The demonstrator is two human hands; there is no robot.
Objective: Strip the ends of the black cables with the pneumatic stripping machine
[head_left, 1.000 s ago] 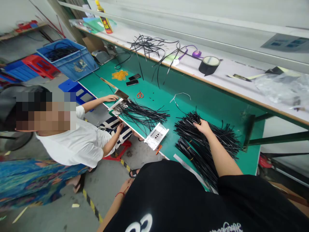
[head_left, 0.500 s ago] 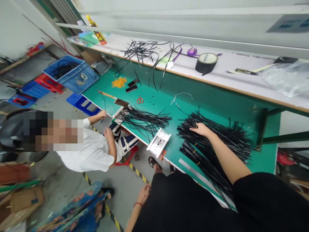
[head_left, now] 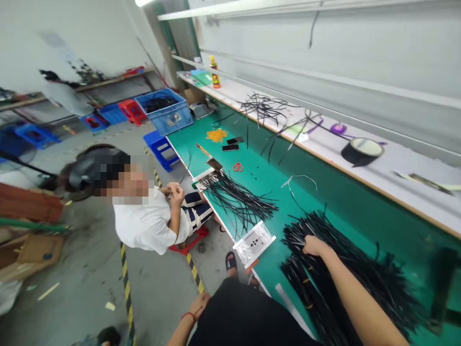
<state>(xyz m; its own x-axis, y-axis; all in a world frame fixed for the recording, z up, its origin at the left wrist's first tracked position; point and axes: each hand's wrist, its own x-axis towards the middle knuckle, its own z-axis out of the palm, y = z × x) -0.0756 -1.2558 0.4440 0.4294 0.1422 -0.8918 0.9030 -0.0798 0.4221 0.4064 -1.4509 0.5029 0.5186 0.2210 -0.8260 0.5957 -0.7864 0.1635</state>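
My right hand (head_left: 312,245) lies on a big heap of black cables (head_left: 363,274) on the green bench (head_left: 324,192), its fingers curled down into the strands. Some bundles in the heap are tied with yellow bands. My left hand (head_left: 199,304) hangs by my hip over the floor, a red string round the wrist; its fingers are mostly hidden against my black clothes. It touches nothing that I can see.
A seated co-worker in a white shirt (head_left: 149,223) holds both hands together by the bench edge. Near them lie a looser fan of black cables (head_left: 239,202), a white plate (head_left: 254,243), orange scissors (head_left: 237,166) and two phones (head_left: 232,143). A black tape roll (head_left: 362,151) sits on the shelf.
The view has swung left and up, showing more floor and wall. The co-worker drew both hands back from the bench and brought them together. My right hand stays on the cable heap.
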